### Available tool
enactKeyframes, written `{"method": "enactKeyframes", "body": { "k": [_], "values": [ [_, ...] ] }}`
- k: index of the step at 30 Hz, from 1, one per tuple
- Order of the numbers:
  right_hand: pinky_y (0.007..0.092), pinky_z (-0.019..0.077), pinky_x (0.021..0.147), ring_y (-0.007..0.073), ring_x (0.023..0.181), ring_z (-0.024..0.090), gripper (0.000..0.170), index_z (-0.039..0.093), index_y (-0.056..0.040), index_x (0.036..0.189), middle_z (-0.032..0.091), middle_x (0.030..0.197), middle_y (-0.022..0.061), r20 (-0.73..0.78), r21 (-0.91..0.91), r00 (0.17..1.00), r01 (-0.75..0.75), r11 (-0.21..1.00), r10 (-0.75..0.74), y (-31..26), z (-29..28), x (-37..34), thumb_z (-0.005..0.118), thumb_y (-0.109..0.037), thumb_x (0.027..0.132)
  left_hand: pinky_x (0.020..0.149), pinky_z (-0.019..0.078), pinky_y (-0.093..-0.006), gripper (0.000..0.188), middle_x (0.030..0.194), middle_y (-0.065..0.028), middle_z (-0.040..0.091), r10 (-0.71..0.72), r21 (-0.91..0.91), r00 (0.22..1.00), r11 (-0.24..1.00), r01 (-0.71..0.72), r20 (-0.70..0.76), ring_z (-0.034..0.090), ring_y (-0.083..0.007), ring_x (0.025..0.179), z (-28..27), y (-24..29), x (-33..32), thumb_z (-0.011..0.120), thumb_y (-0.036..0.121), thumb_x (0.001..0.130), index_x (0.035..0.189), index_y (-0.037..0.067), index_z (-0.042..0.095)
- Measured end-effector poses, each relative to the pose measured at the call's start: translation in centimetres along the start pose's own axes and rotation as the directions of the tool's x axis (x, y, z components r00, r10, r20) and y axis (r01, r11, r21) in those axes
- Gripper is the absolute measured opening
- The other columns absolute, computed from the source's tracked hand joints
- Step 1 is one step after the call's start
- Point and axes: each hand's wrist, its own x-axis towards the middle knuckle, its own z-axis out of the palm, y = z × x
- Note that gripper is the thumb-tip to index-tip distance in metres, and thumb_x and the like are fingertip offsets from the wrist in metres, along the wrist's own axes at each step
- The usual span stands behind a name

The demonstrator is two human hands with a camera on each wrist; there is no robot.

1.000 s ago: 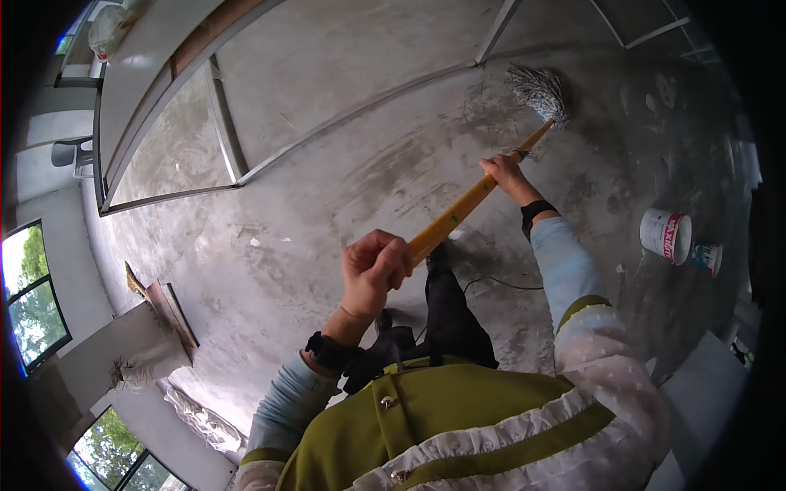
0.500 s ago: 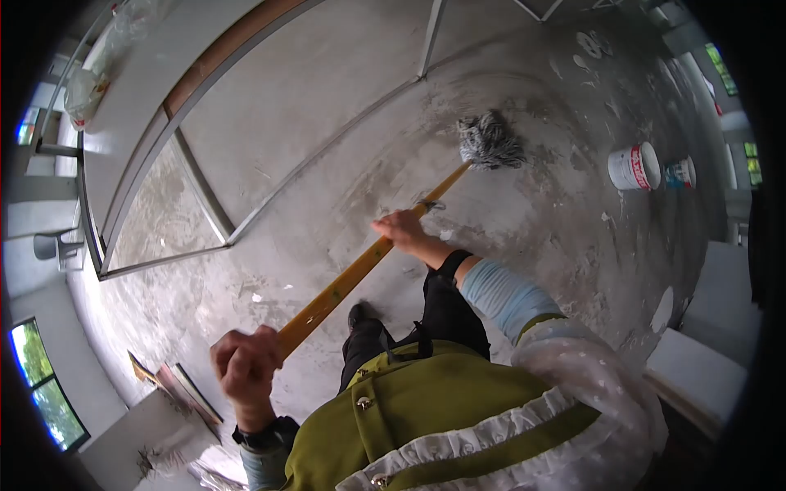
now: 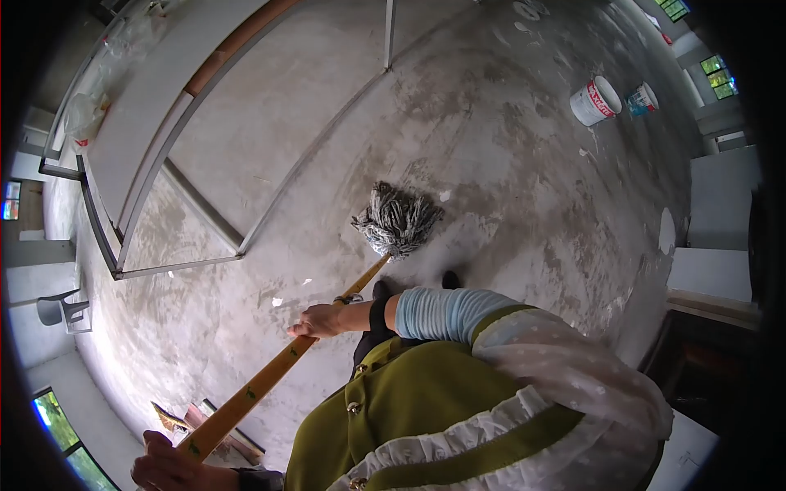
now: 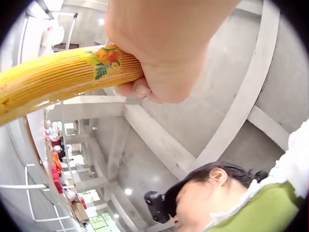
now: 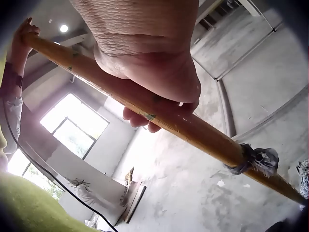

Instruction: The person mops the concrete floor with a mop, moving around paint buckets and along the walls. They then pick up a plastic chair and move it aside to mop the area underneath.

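A person in an olive-green garment (image 3: 393,385) with white ruffled trim (image 3: 458,434) grips the yellow handle (image 3: 246,394) of a mop (image 3: 399,219), the left hand (image 3: 166,466) near its upper end and the right hand (image 3: 318,321) farther down, as the grey strands spread across a smudged concrete floor (image 3: 508,180) just ahead of dark shoes (image 3: 450,280). At upper right, a white bucket (image 3: 591,105) with red lettering stands near a smaller blue-and-white bucket (image 3: 640,100), while a slim metal frame (image 3: 389,37) and a grey chair (image 3: 59,308) occupy the left side.
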Motion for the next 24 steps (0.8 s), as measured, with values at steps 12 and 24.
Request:
{"method": "enactKeyframes", "body": {
  "k": [12,24],
  "values": [
    [0.0425,0.0454,0.065,0.0319,0.075,0.057,0.023,0.053,-0.0096,0.091,0.058,0.072,0.0111,-0.305,0.020,0.951,-0.049,0.999,0.053,1.4,4.8,-8.6,0.038,-0.026,0.086,0.058,0.0420,-0.0251,0.031,0.065,-0.0061,0.051,0.193,0.159,0.899,0.949,-0.273,0.393,0.053,-0.0140,0.062,-4.3,3.2,-2.7,0.042,0.016,0.086,0.108,-0.005,0.048],
    [0.0438,0.0453,0.062,0.0321,0.073,0.059,0.017,0.056,-0.0098,0.081,0.059,0.071,0.0113,-0.807,0.165,0.457,-0.433,0.886,0.374,17.1,14.7,-39.3,0.045,-0.023,0.079,0.042,0.0207,-0.0230,0.036,0.049,0.0032,0.021,0.173,-0.287,0.545,0.949,0.130,0.821,0.022,-0.0061,0.043,6.9,16.3,-28.7,0.032,0.022,0.090,0.096,-0.012,0.045]
  ]
}}
